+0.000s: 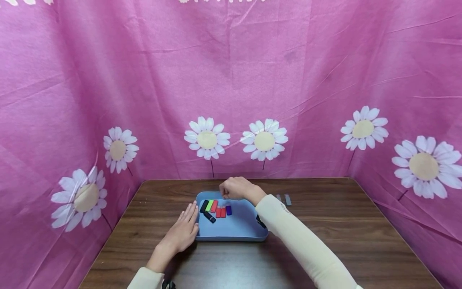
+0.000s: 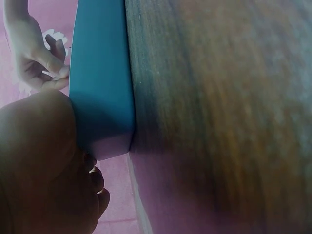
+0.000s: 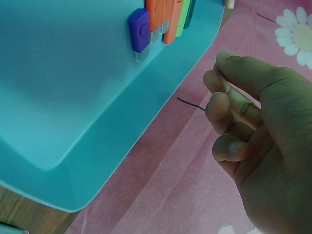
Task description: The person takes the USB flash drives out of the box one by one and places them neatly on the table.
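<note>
A shallow blue tray point(image 1: 238, 229) with rounded corners and a smooth wall sits on a dark, wood-grained table point(image 1: 343, 241), and on the left part of its floor lie small flash-drive-like sticks: a black stick point(image 1: 204, 206), a lime green stick point(image 1: 209, 205) and a red stick point(image 1: 214, 206) slanting side by side, a pair of red sticks point(image 1: 221, 212), a purple stick point(image 1: 229, 210) just beside them, and nearer the front, slanting the opposite way, a black stick with a pale end point(image 1: 209, 217). The left hand point(image 1: 181, 227) rests against the tray's left wall with its fingers extended and close together. The right hand point(image 1: 236, 187) is at the far rim, fingers curled, thumb and fingertips drawn close; I cannot tell whether anything is pinched between them. The right wrist view reveals the curled fingertips that the head view conceals, along with the clear, rounded ends of the purple and red sticks. The left wrist view alone shows the flat outer wall close up. Two thin grey strips point(image 1: 287, 200) lie on the table beyond the right sleeve, before pink cloth point(image 1: 231, 88) printed with white daisies.
</note>
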{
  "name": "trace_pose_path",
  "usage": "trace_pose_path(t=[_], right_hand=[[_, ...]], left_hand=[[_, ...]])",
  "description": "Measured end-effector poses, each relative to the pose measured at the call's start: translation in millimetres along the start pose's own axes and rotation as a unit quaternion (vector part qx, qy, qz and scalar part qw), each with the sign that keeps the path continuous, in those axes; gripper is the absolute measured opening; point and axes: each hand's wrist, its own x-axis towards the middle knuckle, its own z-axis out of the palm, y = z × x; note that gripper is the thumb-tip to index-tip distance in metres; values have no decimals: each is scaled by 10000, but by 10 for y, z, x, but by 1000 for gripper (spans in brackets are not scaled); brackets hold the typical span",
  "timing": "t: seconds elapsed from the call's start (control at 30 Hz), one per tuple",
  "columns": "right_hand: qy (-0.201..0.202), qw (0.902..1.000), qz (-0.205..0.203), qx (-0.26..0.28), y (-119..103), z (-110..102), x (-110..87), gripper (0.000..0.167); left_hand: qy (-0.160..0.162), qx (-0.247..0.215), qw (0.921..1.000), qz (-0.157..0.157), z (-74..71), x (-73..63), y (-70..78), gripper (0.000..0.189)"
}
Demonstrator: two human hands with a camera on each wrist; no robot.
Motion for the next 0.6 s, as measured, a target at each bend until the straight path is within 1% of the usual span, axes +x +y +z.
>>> trace_pose_path(t=[0.2,0.47,0.6], right_hand=[[-149,9996,246,16,-44,67,48,4],[-407,9980,488,-44,-107,160,120,12],[-629,9962,599,-96,-137,224,163,17]], left_hand=[[18,-21,10000,-28,4,-2,19,62],[12,-22,10000,-30,3,3,13,62],[22,-23,10000,-14,9,3,8,61]])
